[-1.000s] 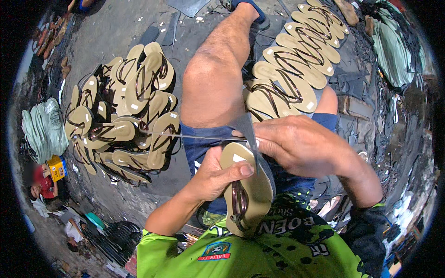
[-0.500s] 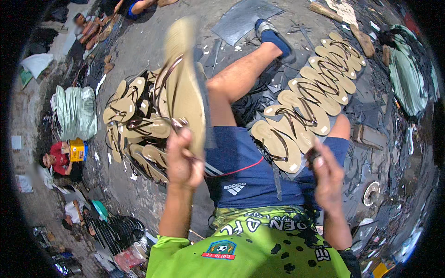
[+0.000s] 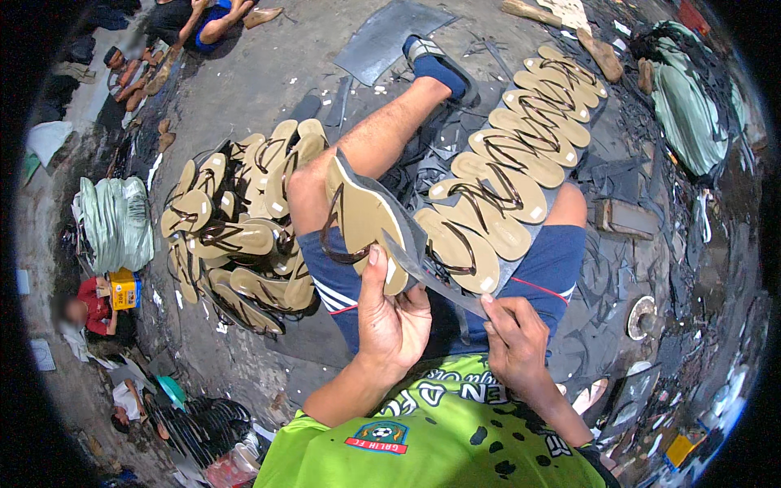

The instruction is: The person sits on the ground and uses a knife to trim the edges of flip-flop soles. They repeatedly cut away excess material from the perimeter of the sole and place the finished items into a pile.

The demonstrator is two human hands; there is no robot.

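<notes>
Far left, a yellow boxy package [image 3: 124, 289] sits by the heaped tan rubber sandals [image 3: 232, 232]. Your left hand [image 3: 393, 317] grips a tan sandal with dark straps [image 3: 362, 215] over your thigh; your right hand [image 3: 514, 342] pinches a thin grey blade [image 3: 431, 272] against its edge. A slip could nick your thumb.

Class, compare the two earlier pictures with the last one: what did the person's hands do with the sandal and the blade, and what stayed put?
The left hand swung the tan sandal up high, then brought it back down by the knee. The right hand drew away, then returned with the blade to the sandal's edge. The heap of sandals and the row of sandals stayed put.
</notes>
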